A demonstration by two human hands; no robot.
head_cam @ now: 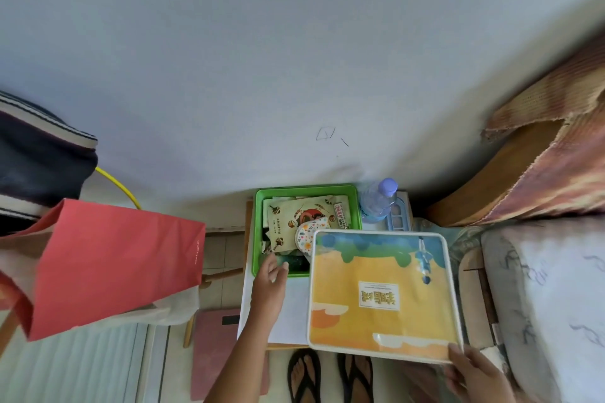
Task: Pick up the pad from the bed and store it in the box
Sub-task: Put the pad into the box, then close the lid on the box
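Note:
The pad (381, 294) is a square board with a white rim and a yellow, blue and green picture. My right hand (471, 370) grips its near right corner and holds it above the small table, its far edge over the green box's right corner. The green box (307, 189) stands at the back of the table against the wall, filled with booklets and papers. My left hand (273, 271) rests at the box's near left rim, fingers slightly apart, holding nothing.
A plastic bottle (379, 199) with a purple cap and a blue ice tray (397, 219) stand right of the box. The bed (543, 291) lies on the right. A red paper bag (108, 268) sits on a chair at left. My sandalled feet (330, 376) are below.

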